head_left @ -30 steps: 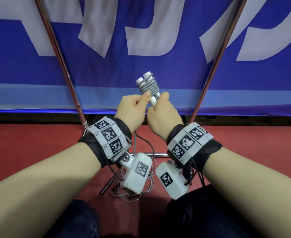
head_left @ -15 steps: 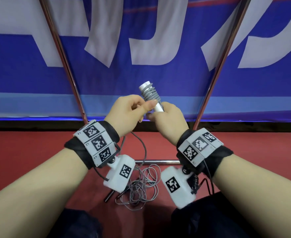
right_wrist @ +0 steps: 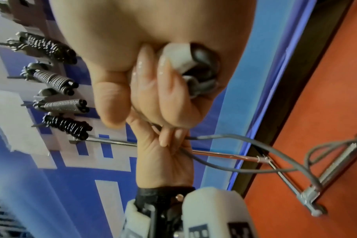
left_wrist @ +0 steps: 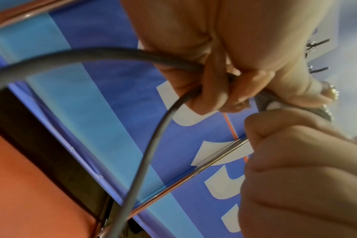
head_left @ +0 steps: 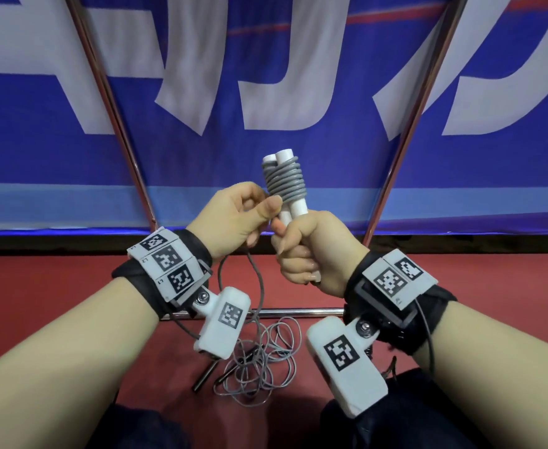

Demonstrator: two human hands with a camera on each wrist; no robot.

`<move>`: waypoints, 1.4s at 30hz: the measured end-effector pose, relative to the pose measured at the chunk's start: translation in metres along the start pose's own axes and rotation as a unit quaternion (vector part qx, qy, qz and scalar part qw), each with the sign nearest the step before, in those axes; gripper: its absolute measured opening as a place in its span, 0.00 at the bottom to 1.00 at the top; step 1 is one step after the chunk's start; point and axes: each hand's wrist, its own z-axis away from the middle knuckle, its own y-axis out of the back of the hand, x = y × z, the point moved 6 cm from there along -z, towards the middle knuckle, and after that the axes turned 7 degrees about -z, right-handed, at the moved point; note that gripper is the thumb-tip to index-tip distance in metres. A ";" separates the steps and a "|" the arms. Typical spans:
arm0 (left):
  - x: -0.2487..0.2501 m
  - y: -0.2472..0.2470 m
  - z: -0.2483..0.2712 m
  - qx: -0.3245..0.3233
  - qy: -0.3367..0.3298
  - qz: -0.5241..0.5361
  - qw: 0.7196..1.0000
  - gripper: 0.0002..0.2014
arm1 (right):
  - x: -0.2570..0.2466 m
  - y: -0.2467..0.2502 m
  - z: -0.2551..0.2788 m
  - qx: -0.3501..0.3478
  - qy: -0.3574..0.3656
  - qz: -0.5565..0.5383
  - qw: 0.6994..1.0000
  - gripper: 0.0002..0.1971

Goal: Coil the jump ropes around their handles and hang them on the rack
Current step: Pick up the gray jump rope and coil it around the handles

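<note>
Two white handles point(head_left: 293, 205) stand side by side in the right hand point(head_left: 311, 254), which is clenched round their lower ends and holds them tilted slightly left. Against the view half a second ago, the pair has turned so both handle tops show, and the band of grey rope point(head_left: 285, 183) coiled on them reaches a little lower — I judge another turn has gone on. The left hand point(head_left: 233, 218) pinches the free rope just beside the bottom of the coil, thumb tip against the handles; the left wrist view shows the cord running through its curled fingers. From there the rope drops in a long loop to a loose pile point(head_left: 259, 361) on the red floor point(head_left: 55, 286), between the wrists. That pile looks about as big as a second ago, so much winding is likely still to do before any hanging.

Room is good around the hands: the rack's slanted metal uprights point(head_left: 405, 134) pass well apart on either side, with the blue banner point(head_left: 330, 92) behind. The low crossbar point(head_left: 298, 312) lies near the slack, and a floor bar end sits just beside the pile — a snag risk as rope feeds up. In the right wrist view, several wound ropes point(right_wrist: 57, 80) already hang on pegs up the rack; I cannot tell from here which peg is free.
</note>
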 end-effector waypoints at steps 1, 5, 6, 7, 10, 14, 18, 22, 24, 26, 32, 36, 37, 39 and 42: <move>0.000 0.001 -0.001 -0.001 0.001 0.003 1.000 0.19 | 0.000 -0.001 0.000 -0.022 -0.013 -0.020 0.999 0.07; 0.009 -0.001 0.002 -0.029 -0.024 -0.018 0.999 0.15 | 0.005 -0.004 0.000 -0.137 -0.065 -0.097 0.984 0.08; 0.009 -0.002 0.002 -0.030 -0.023 -0.016 0.999 0.17 | 0.005 -0.005 0.001 -0.159 -0.071 -0.115 0.978 0.07; 0.009 -0.001 0.002 -0.027 -0.020 -0.017 0.999 0.19 | 0.005 -0.006 0.001 -0.170 -0.072 -0.123 0.975 0.06; 0.006 0.001 0.001 0.002 -0.001 -0.062 0.998 0.22 | 0.005 0.001 -0.004 -0.088 -0.063 -0.051 0.993 0.05; 0.004 0.006 0.002 0.073 0.011 -0.138 0.988 0.23 | -0.005 0.027 -0.014 0.130 0.066 0.231 0.962 0.08; -0.001 0.006 0.004 0.157 0.023 -0.149 0.976 0.25 | -0.021 0.029 -0.010 0.268 0.193 0.476 0.815 0.11; -0.004 -0.004 0.008 0.206 0.046 -0.087 0.974 0.26 | -0.023 0.016 -0.011 0.292 0.195 0.642 0.682 0.10; -0.005 -0.005 0.007 0.204 0.061 -0.080 0.974 0.27 | -0.022 0.018 -0.014 0.288 0.185 0.639 0.689 0.10; -0.006 -0.003 0.006 0.188 0.070 -0.093 0.975 0.27 | -0.021 0.021 -0.016 0.281 0.180 0.624 0.706 0.11; 0.005 0.001 0.006 0.092 0.024 -0.129 0.987 0.23 | -0.015 0.039 -0.019 0.245 0.123 0.352 0.895 0.14; 0.005 0.002 0.005 0.044 0.003 -0.095 0.994 0.17 | -0.008 0.037 -0.016 0.206 0.091 0.218 0.950 0.15; 0.005 0.000 0.005 0.037 -0.005 -0.084 0.996 0.15 | -0.007 0.037 -0.015 0.204 0.086 0.188 0.957 0.15; 0.007 -0.002 0.005 0.034 -0.021 -0.067 0.997 0.12 | -0.007 0.035 -0.014 0.200 0.079 0.153 0.965 0.15; 0.004 0.002 0.002 0.043 -0.023 -0.072 0.996 0.09 | -0.009 0.032 -0.012 0.181 0.070 0.121 0.974 0.17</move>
